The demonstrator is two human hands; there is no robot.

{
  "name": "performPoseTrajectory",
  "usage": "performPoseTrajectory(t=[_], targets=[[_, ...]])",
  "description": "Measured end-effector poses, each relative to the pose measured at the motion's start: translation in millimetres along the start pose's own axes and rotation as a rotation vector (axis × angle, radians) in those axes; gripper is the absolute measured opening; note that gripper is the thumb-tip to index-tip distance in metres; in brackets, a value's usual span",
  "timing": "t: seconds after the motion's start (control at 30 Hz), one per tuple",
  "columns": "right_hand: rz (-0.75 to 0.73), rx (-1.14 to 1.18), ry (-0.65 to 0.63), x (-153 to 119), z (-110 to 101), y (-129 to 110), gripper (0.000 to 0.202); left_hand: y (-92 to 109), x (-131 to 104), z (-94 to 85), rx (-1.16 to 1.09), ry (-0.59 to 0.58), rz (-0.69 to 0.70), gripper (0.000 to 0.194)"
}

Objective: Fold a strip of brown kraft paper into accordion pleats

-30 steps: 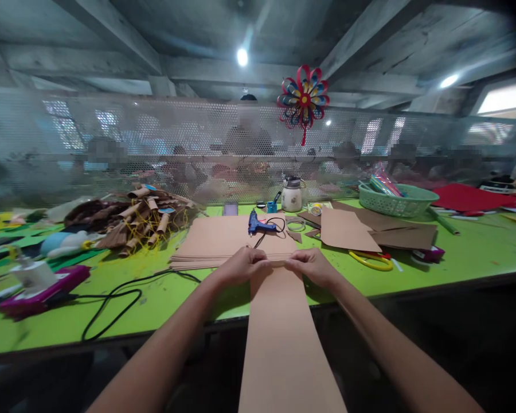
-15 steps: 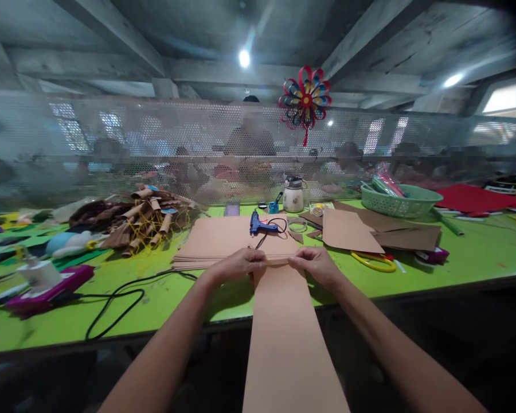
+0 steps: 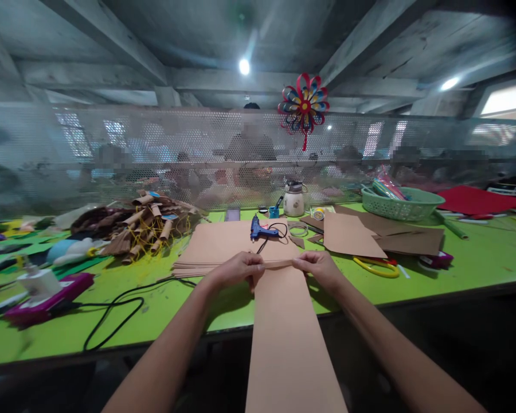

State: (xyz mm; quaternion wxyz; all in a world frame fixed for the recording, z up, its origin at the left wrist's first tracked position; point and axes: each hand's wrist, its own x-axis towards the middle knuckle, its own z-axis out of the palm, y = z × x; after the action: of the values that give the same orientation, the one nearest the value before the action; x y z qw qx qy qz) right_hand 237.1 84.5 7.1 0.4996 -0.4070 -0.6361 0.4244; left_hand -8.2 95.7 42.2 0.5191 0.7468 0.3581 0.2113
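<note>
Apparently one edge done: a narrow fold across the end of a long tan sheet (image 3: 290, 338)

The left hand (image 3: 241, 269) is closed in a pinch on one corner of the sheet's far end; the right hand (image 3: 320, 268) pinches the opposite corner in the same way. Between them runs what looks to me like a narrow folded lip (image 3: 279, 264), set straight across. The sheet's long body drops past the near edge of a lime-green table (image 3: 167, 310), toward the person. That length is smooth, with no crease that I can make out, so I would judge the work barely started: one lip formed, the remainder unworked.

Just beyond the hands, a stack of similar tan sheets (image 3: 215, 244) lies flat, seemingly unused. On it rests a blue glue gun (image 3: 261, 230), in neither hand, and I can see no glue on the sheet.

To the right, a loose tan sheet (image 3: 350, 234) overlaps darker brown sheets (image 3: 413, 238), near a green basket (image 3: 399, 206). To the left, a heap of brown paper rolls (image 3: 155, 226) tangled in yellow string lies beyond a purple power strip (image 3: 75, 288). Across the far side stands a perforated screen (image 3: 167, 137), with a person (image 3: 250, 146) dimly visible behind it.
</note>
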Motion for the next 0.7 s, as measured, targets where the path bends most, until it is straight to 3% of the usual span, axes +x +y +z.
performPoseTrajectory(t=[0.2, 0.37, 0.53, 0.63, 0.7], targets=[[-0.008, 0.111, 0.028, 1.5, 0.4, 2.6, 0.035, -1.4, 2.6, -4.1, 0.195, 0.149, 0.046, 0.043], [0.018, 0.227, -0.012, 2.1, -2.9, 5.7, 0.033, 4.3, -2.9, -5.3, 0.073, 0.119, 0.096, 0.042], [0.017, 0.484, -0.166, 1.1, -7.4, -12.8, 0.038, 4.3, -5.7, -4.1, -0.204, 0.129, 0.131, 0.041], [0.012, 0.482, -0.389, 3.6, -3.9, -35.1, 0.061, 1.3, -1.7, 2.6, -0.394, 0.102, 0.085, 0.041], [-0.02, 0.43, -0.504, 9.2, 1.1, -46.9, 0.065, -0.9, 2.0, 8.3, -0.453, 0.04, 0.064, 0.042]])
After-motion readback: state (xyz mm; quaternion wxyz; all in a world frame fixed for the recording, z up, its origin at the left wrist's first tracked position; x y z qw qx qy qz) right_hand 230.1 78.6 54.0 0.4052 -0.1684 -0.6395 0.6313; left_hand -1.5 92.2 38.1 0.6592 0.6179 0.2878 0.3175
